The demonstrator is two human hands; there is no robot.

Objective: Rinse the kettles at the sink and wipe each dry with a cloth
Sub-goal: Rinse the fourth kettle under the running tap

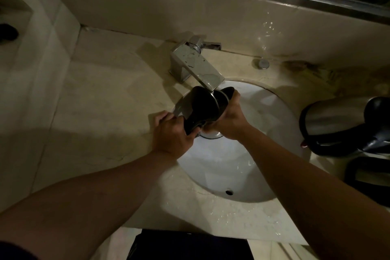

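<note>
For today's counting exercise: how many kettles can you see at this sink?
3: one kettle held under the tap, a second kettle right of the basin, a third kettle in front of it, partly cropped.

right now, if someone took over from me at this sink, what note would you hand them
Left hand: gripping the handle end of the held kettle.
Right hand: gripping its top end near the lid.
That kettle is tilted over the sink, just under the faucet; no running water can be made out.
Waiting: second kettle on the counter to the right, another dark item in front of it.
Left: finish rinsing, wipe each dry. No cloth in view.
</note>
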